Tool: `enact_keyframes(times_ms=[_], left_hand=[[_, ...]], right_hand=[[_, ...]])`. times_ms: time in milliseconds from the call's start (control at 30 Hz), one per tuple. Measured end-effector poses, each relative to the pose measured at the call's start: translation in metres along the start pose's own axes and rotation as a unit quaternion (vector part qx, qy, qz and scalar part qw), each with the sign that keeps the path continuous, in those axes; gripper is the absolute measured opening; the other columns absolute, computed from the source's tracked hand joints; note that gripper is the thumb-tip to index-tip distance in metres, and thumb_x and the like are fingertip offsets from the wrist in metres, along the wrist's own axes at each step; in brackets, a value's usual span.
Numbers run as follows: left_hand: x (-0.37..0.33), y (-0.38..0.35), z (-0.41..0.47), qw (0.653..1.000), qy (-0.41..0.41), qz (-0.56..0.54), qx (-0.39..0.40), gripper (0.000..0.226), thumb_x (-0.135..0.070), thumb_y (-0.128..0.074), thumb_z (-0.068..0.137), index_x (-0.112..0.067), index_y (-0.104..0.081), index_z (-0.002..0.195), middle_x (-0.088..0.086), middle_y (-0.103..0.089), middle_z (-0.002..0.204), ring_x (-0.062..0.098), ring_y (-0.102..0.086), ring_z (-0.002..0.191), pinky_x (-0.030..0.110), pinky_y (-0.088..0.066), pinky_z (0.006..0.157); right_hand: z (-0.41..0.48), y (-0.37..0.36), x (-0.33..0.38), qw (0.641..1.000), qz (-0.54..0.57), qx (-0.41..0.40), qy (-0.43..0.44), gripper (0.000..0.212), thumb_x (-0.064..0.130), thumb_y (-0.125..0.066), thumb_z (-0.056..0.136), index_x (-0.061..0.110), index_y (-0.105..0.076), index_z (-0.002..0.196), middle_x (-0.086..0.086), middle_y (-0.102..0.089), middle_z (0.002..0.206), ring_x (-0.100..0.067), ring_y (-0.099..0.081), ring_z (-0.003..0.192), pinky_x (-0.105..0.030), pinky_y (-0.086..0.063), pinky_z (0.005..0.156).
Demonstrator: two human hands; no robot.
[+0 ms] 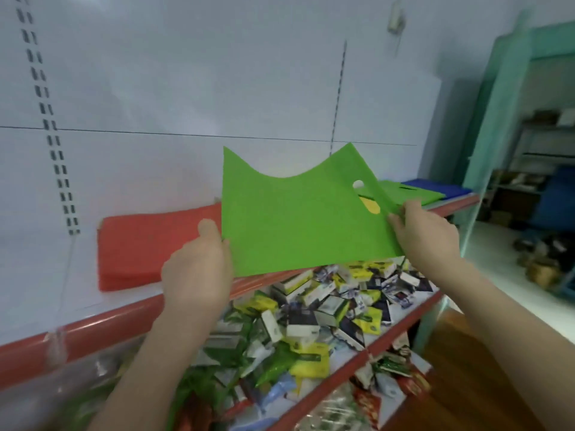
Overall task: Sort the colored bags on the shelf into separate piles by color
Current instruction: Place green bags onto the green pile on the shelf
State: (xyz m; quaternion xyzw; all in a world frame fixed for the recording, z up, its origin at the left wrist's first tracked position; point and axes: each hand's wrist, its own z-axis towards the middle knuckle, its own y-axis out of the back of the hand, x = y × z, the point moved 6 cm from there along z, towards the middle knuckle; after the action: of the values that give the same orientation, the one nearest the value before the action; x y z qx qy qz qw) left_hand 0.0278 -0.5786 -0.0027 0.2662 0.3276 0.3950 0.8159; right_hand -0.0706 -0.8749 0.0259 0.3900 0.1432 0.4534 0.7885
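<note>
A flat green bag (298,216) with a cut-out handle hole is lifted above the white shelf (37,275). My left hand (199,269) pinches its left edge and my right hand (426,231) pinches its right edge by the handle. Through the handle hole a bit of yellow bag (371,206) shows underneath. A pile of red bags (140,247) lies on the shelf to the left, partly behind my left hand. Farther right along the shelf lie a green pile (407,192) and a blue pile (435,186).
The shelf has a red front rail (102,328) and a white slotted back panel (155,73). The shelf below (339,362) is heaped with several small boxes and packets. A teal frame (494,119) and cluttered racks stand at the right.
</note>
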Motion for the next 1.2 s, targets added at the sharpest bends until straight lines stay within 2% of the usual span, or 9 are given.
enact_keyframes(times_ms=[233, 300, 367, 567, 700, 800, 900, 1033, 1200], left_hand=[[-0.132, -0.090, 0.019, 0.997, -0.045, -0.018, 0.065, 0.024, -0.029, -0.035, 0.099, -0.009, -0.040, 0.112, 0.012, -0.064, 0.093, 0.035, -0.062, 0.092, 0.035, -0.034, 0.063], [-0.161, -0.114, 0.027, 0.995, -0.055, -0.030, 0.079, 0.024, -0.030, -0.034, 0.100, -0.009, -0.038, 0.110, 0.004, -0.058, 0.077, 0.032, -0.059, 0.079, 0.033, -0.032, 0.060], [-0.186, -0.141, 0.037, 0.993, -0.064, -0.035, 0.088, 0.022, -0.030, -0.032, 0.100, -0.009, -0.037, 0.107, -0.004, -0.040, 0.061, 0.026, -0.047, 0.067, 0.032, -0.032, 0.058], [-0.250, -0.212, 0.078, 0.993, -0.070, -0.040, 0.081, 0.019, -0.031, -0.029, 0.101, -0.012, -0.033, 0.101, -0.007, -0.037, 0.058, 0.012, -0.034, 0.048, 0.026, -0.021, 0.042], [-0.285, -0.248, 0.114, 0.994, -0.060, -0.074, 0.045, 0.016, -0.027, -0.036, 0.100, -0.010, -0.037, 0.100, -0.005, -0.035, 0.055, 0.023, -0.043, 0.055, 0.029, -0.024, 0.046], [-0.303, -0.269, 0.141, 0.997, -0.039, -0.047, 0.039, 0.027, -0.028, -0.039, 0.098, -0.005, -0.042, 0.112, -0.002, -0.047, 0.062, 0.031, -0.059, 0.072, 0.029, -0.028, 0.053], [-0.322, -0.277, 0.161, 0.998, -0.051, -0.046, -0.004, 0.020, -0.022, -0.052, 0.094, -0.004, -0.048, 0.099, 0.011, -0.060, 0.069, 0.035, -0.062, 0.069, 0.030, -0.030, 0.053], [-0.336, -0.305, 0.177, 0.999, 0.003, 0.036, 0.041, 0.024, -0.033, -0.034, 0.100, -0.012, -0.041, 0.106, 0.007, -0.064, 0.092, 0.031, -0.060, 0.086, 0.029, -0.027, 0.055], [-0.364, -0.323, 0.194, 0.996, 0.053, 0.071, 0.026, 0.020, -0.030, -0.033, 0.100, -0.016, -0.029, 0.088, -0.005, -0.034, 0.061, 0.023, -0.039, 0.063, 0.029, -0.016, 0.045]], right_hand=[[0.029, -0.016, -0.147, 0.996, -0.044, 0.004, -0.080, 0.025, 0.032, -0.038, 0.099, 0.007, -0.040, 0.100, -0.020, -0.064, 0.098, -0.039, -0.060, 0.092, -0.037, -0.035, 0.066], [0.039, -0.028, -0.179, 0.994, -0.053, 0.003, -0.095, 0.025, 0.033, -0.038, 0.099, 0.008, -0.040, 0.099, -0.018, -0.064, 0.094, -0.039, -0.061, 0.088, -0.038, -0.037, 0.066], [0.054, -0.042, -0.207, 0.993, -0.063, 0.001, -0.103, 0.027, 0.033, -0.038, 0.099, 0.008, -0.042, 0.103, -0.016, -0.064, 0.092, -0.038, -0.061, 0.085, -0.038, -0.039, 0.066], [0.120, -0.092, -0.273, 0.991, -0.072, -0.005, -0.111, 0.030, 0.034, -0.037, 0.099, 0.005, -0.044, 0.107, -0.019, -0.064, 0.092, -0.040, -0.060, 0.086, -0.040, -0.039, 0.066], [0.180, -0.121, -0.300, 0.992, -0.064, -0.008, -0.109, 0.033, 0.033, -0.039, 0.099, 0.004, -0.045, 0.113, -0.021, -0.064, 0.099, -0.041, -0.060, 0.091, -0.040, -0.039, 0.069], [0.223, -0.142, -0.311, 0.994, -0.049, -0.012, -0.096, 0.034, 0.032, -0.039, 0.099, 0.004, -0.046, 0.116, -0.022, -0.062, 0.104, -0.042, -0.059, 0.093, -0.039, -0.038, 0.070], [0.257, -0.165, -0.319, 0.997, -0.020, -0.009, -0.079, 0.032, 0.033, -0.040, 0.099, 0.004, -0.048, 0.112, -0.022, -0.062, 0.100, -0.041, -0.058, 0.094, -0.040, -0.039, 0.071], [0.305, -0.196, -0.329, 0.999, 0.007, -0.009, -0.052, 0.035, 0.035, -0.044, 0.097, 0.004, -0.049, 0.112, -0.025, -0.062, 0.099, -0.044, -0.058, 0.093, -0.041, -0.040, 0.071], [0.365, -0.230, -0.335, 0.999, 0.051, -0.013, 0.002, 0.034, 0.032, -0.047, 0.096, 0.002, -0.052, 0.112, -0.030, -0.060, 0.102, -0.046, -0.056, 0.096, -0.043, -0.041, 0.076]])
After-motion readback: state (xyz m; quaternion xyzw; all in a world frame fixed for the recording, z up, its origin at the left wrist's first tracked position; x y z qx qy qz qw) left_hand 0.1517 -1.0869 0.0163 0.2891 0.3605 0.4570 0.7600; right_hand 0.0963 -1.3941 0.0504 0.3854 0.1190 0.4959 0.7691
